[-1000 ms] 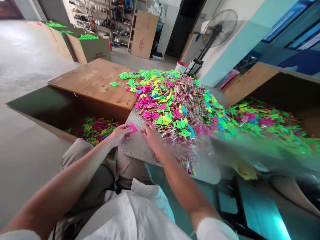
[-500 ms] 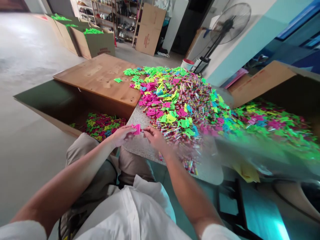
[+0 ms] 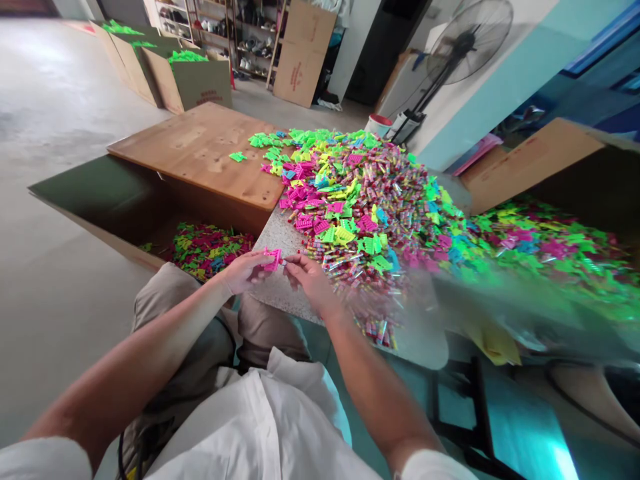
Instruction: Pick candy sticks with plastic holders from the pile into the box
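My left hand (image 3: 246,272) is closed on a pink slotted plastic piece (image 3: 273,259) above the near corner of the speckled tabletop (image 3: 280,293). At the right end of that piece, my right hand (image 3: 306,275) pinches a small thin item (image 3: 284,262), too small to name for sure; it resembles the small wrapped tubes nearby. Beyond both hands lies a heap of small wrapped tubes (image 3: 385,180) with shiny ends. Pink, green, yellow and blue plastic pieces (image 3: 344,235) are scattered over its left side and front.
Below the table at left, an open carton (image 3: 75,193) holds more coloured pieces. A wooden board (image 3: 200,147) adjoins the tabletop. Another large carton (image 3: 530,163) with coloured pieces stands at right. Cartons of green pieces (image 3: 200,83), a fan (image 3: 465,43) and a bucket (image 3: 377,125) are farther back.
The pink piece has turned slightly in my left hand, and my right fingers remain at its end. The whole view has shifted a little.
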`<move>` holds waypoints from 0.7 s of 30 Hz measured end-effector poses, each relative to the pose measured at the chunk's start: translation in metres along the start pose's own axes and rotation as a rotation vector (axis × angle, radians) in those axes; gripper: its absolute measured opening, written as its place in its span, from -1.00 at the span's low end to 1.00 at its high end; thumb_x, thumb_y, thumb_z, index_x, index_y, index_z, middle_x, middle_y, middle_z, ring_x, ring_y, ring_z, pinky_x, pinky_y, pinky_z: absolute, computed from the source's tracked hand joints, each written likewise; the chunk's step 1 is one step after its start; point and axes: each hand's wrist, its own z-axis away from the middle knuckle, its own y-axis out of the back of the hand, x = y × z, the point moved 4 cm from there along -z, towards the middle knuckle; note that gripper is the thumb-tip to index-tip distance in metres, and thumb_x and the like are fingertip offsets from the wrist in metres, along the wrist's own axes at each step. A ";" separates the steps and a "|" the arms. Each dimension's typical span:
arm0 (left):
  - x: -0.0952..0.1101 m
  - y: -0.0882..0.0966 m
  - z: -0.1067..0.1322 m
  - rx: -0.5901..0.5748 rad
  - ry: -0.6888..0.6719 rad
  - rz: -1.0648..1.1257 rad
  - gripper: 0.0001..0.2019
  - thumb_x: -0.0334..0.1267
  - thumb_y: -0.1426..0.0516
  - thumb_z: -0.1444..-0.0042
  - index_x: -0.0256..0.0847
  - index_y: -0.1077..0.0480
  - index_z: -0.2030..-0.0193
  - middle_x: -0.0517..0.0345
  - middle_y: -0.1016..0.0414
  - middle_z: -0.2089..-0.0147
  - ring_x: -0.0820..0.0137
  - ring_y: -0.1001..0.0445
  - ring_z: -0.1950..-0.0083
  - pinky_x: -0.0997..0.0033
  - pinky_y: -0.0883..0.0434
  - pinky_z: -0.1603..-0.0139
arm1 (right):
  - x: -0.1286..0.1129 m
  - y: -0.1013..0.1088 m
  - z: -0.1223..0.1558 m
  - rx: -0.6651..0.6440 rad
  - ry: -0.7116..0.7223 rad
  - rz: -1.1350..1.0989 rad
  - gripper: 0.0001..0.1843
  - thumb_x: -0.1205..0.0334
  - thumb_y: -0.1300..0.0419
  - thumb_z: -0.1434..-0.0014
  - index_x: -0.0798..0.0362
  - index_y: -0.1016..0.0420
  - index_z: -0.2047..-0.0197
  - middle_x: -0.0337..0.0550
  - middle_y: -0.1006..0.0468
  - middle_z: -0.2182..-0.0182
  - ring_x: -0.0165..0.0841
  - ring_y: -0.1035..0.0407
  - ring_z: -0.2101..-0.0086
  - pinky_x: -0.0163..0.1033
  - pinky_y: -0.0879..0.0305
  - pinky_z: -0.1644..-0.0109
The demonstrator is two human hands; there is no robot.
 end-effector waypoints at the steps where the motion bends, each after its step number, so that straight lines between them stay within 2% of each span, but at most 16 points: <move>1: 0.000 0.000 0.001 0.018 -0.001 -0.005 -0.75 -0.16 -0.38 0.02 -0.25 -0.46 0.38 0.22 -0.36 0.52 0.56 -0.23 0.58 0.57 -0.04 0.66 | -0.001 0.000 0.001 0.011 0.016 0.004 -0.62 -0.03 -0.25 -0.23 0.04 -0.52 0.02 -0.27 -0.55 0.36 -0.49 -0.29 0.52 -0.36 -0.26 0.44; 5: 0.001 -0.004 0.004 0.052 0.000 -0.007 -0.74 -0.14 -0.40 0.04 -0.26 -0.50 0.37 0.18 -0.42 0.49 0.53 -0.31 0.55 0.54 -0.09 0.65 | -0.006 -0.002 0.002 0.048 0.090 0.023 -0.67 0.01 -0.25 -0.24 0.04 -0.50 0.03 -0.25 -0.56 0.32 -0.48 -0.29 0.50 -0.35 -0.26 0.42; 9: 0.002 -0.007 0.006 0.035 -0.018 -0.008 -0.74 -0.12 -0.39 0.01 -0.27 -0.50 0.41 0.20 -0.36 0.54 0.54 -0.27 0.57 0.54 -0.08 0.65 | -0.010 -0.001 0.004 0.096 0.138 0.093 -0.68 0.02 -0.22 -0.26 0.05 -0.52 0.04 -0.21 -0.58 0.30 -0.45 -0.32 0.45 -0.35 -0.27 0.39; 15: 0.001 -0.005 0.004 0.078 -0.028 -0.010 -0.72 -0.10 -0.41 0.05 -0.26 -0.51 0.42 0.18 -0.39 0.54 0.53 -0.30 0.56 0.53 -0.08 0.64 | -0.012 -0.001 0.007 0.094 0.136 0.165 -0.69 0.03 -0.23 -0.24 0.05 -0.54 0.05 -0.21 -0.56 0.36 -0.43 -0.34 0.46 -0.34 -0.28 0.39; 21: 0.005 -0.011 0.008 0.026 -0.049 -0.073 -0.71 -0.07 -0.40 0.07 -0.25 -0.51 0.39 0.14 -0.43 0.52 0.53 -0.29 0.56 0.55 -0.06 0.64 | -0.009 -0.001 0.007 0.109 0.068 0.063 -0.64 -0.07 -0.25 -0.25 0.04 -0.53 0.08 -0.25 -0.55 0.41 -0.43 -0.36 0.50 -0.32 -0.30 0.40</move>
